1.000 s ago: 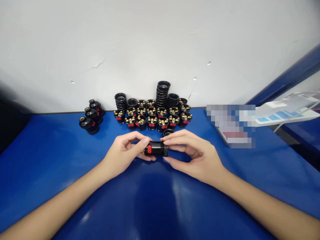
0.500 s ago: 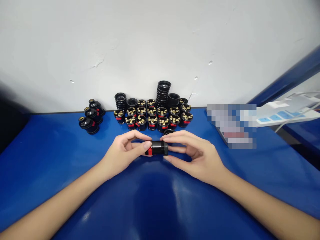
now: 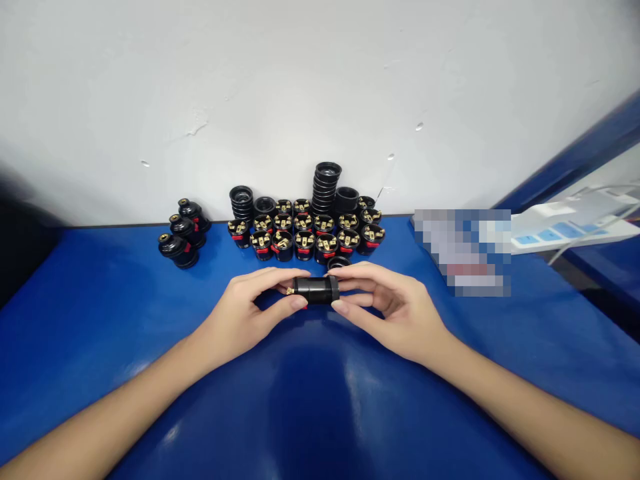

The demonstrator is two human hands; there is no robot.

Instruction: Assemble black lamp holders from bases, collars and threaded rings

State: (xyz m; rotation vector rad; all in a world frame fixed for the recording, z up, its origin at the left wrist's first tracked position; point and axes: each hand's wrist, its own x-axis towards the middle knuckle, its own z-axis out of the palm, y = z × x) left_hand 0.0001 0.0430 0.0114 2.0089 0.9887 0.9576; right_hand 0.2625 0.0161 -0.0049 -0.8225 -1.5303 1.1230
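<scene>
A: How do the hands stand?

B: The left hand (image 3: 250,308) is clamped, thumb against fingers, on one end of a black cylinder (image 3: 316,292); the right hand (image 3: 400,303) pinches the collar (image 3: 334,289) at the other. The cylinder lies sideways between them.

A: How will it handle?

B: Light and stiff, I'd judge, probably slippery where it's glossy. Grip the round wall and collar; the brass-coloured contacts (image 3: 290,291) poking out by the left hand look easier to bend.

A: And beyond the hands?

B: Just past the right fingertips, a loose black ring (image 3: 339,263). Farther out, round black cups (image 3: 305,247) with red tabs and brass-coloured tops; behind them, a ribbed stack (image 3: 327,190). Well beyond the left hand, three domed pieces (image 3: 179,251).

A: Surfaces?

B: Smooth, shiny blue worktop (image 3: 310,407); pale, dented wall (image 3: 320,87) behind.
</scene>
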